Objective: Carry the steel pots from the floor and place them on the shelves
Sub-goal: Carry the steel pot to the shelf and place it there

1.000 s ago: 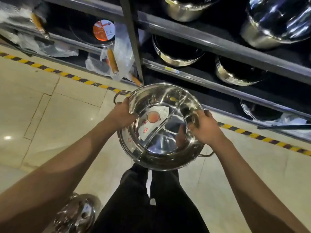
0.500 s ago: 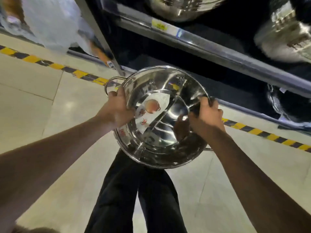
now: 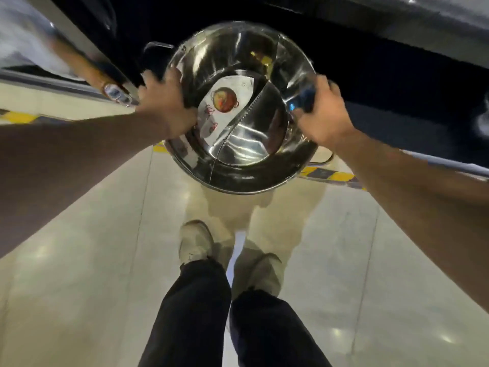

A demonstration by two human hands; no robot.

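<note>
The step in hand seems to be the placing itself: the steel pot point(image 3: 239, 107) is carried in the air at the mouth of a dark lower shelf bay point(image 3: 383, 75), with its far rim already over the shadow of the bay and its near rim above the tiled floor point(image 3: 79, 260) and the yellow-and-black floor tape point(image 3: 330, 177). The left hand point(image 3: 166, 104) grasps the left rim of the pot, just under the loop handle point(image 3: 156, 53), with the fingers curled over the edge. The right hand point(image 3: 321, 112) grasps the right rim in the same way, and its fingertips are partly lost in a blue reflection, so I cannot tell exactly how they lie. The next move, in my judgement, calls for pushing the pot forward and down into the bay while keeping it level, and for watching the grey upright post point(image 3: 87, 56) at the left, because the loop handle is near to it. The pot is wide and shallow, of polished steel that mirrors the surroundings, with a thin curved divider point(image 3: 248, 112) which splits the inside into two compartments. A paper label point(image 3: 225, 102) with a picture of a red pot lies in the left compartment. A second loop handle point(image 3: 321, 158) shows at the lower right side. The picture is somewhat blurred, so whether the bay holds other things I cannot say.
</note>
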